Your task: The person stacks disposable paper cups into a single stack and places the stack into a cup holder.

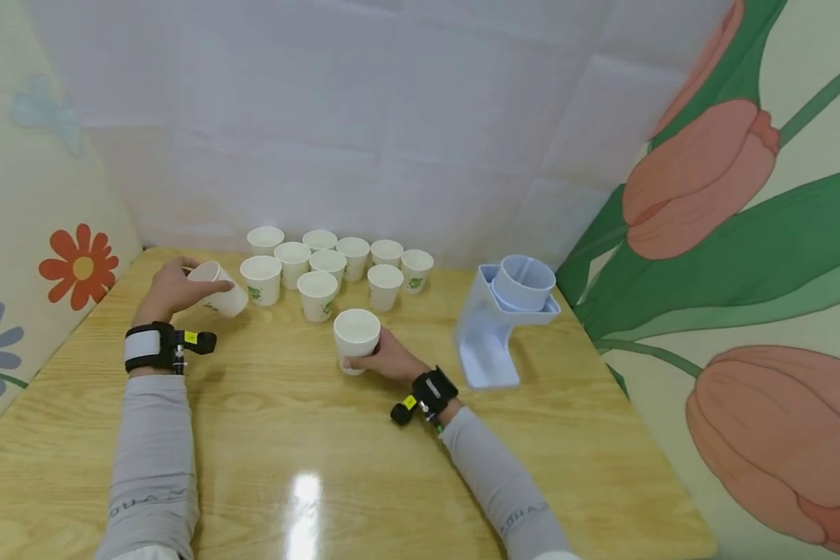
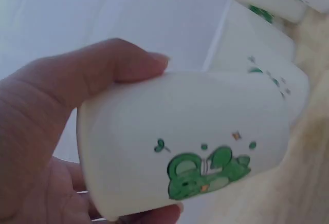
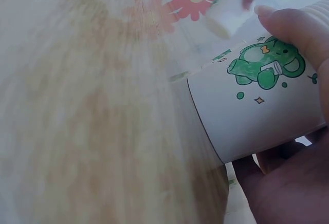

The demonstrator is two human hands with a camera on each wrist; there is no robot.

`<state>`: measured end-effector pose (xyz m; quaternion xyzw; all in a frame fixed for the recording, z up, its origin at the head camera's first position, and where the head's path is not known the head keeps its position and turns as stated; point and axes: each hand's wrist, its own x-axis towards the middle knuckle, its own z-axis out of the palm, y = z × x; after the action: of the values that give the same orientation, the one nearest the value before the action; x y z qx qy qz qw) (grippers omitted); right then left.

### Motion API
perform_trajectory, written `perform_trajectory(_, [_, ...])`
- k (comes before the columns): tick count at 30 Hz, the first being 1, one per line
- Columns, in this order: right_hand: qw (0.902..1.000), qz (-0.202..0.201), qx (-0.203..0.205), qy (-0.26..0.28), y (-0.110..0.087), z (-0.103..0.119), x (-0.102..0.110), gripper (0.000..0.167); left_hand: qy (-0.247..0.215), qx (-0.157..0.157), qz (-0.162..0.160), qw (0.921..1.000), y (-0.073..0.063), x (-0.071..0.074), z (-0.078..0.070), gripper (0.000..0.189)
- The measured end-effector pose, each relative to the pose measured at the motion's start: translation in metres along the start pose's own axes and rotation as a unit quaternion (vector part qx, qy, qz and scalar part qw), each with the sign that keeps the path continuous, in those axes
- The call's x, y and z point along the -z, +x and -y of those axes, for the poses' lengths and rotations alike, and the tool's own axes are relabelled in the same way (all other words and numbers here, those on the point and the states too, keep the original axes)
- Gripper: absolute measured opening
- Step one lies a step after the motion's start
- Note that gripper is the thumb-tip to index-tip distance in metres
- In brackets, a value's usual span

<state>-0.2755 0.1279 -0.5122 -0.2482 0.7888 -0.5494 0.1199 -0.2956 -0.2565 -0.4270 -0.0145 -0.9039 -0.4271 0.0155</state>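
Observation:
My left hand [image 1: 168,289] grips a white paper cup [image 1: 232,302] at the table's far left, tilted on its side in the air. A green cartoon animal is printed on this cup [image 2: 195,121], with the thumb on top and fingers beneath in the left wrist view. My right hand [image 1: 395,358] holds a white cup [image 1: 348,351] near the middle, mouth up. In the right wrist view, stacked ridges [image 3: 318,12] show at the rim end of the right hand's cup [image 3: 221,111], like nested cup rims. Several white paper cups [image 1: 317,299] stand upright between and behind the hands.
On the right of the table [image 1: 252,467] stands a pale blue plastic stand [image 1: 486,365] with a round cup-like part [image 1: 525,284] in its top. A white cloth [image 1: 357,117] hangs behind the cups. Flower-painted walls [image 1: 777,272] border both sides.

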Motion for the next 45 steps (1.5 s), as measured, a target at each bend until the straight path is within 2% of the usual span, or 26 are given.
perform_trajectory(5, [1.0000, 0.004, -0.002, -0.004, -0.001, -0.002, 0.000, 0.070, 0.017, -0.068, -0.018, 0.9974, -0.006, 0.004, -0.024, 0.077])
perform_trajectory(11, [0.9999, 0.005, 0.002, -0.016, -0.001, -0.002, 0.000, 0.070, 0.022, -0.130, -0.010, 0.9912, -0.018, 0.006, -0.055, 0.069])
perform_trajectory(14, [0.9998, 0.004, 0.004, -0.017, -0.001, 0.000, 0.000, 0.070, 0.019, -0.159, -0.010, 0.9871, -0.026, 0.002, -0.071, 0.066])
perform_trajectory(19, [0.9999, 0.002, 0.001, -0.010, -0.003, 0.000, -0.001, 0.070, 0.006, -0.211, 0.008, 0.9775, -0.032, -0.011, -0.092, 0.058])
perform_trajectory(30, [0.9999, 0.005, 0.005, -0.011, -0.001, 0.000, 0.000, 0.070, 0.030, -0.285, 0.046, 0.9570, -0.033, -0.043, -0.121, 0.031])
perform_trajectory(35, [0.9999, 0.006, 0.012, -0.006, 0.000, 0.000, 0.002, 0.068, 0.028, -0.303, 0.067, 0.9501, -0.032, -0.058, -0.129, 0.031])
perform_trajectory(45, [0.9998, 0.016, 0.000, 0.007, -0.001, 0.000, 0.001, 0.067, 0.016, -0.348, 0.099, 0.9322, -0.029, -0.086, -0.136, 0.031])
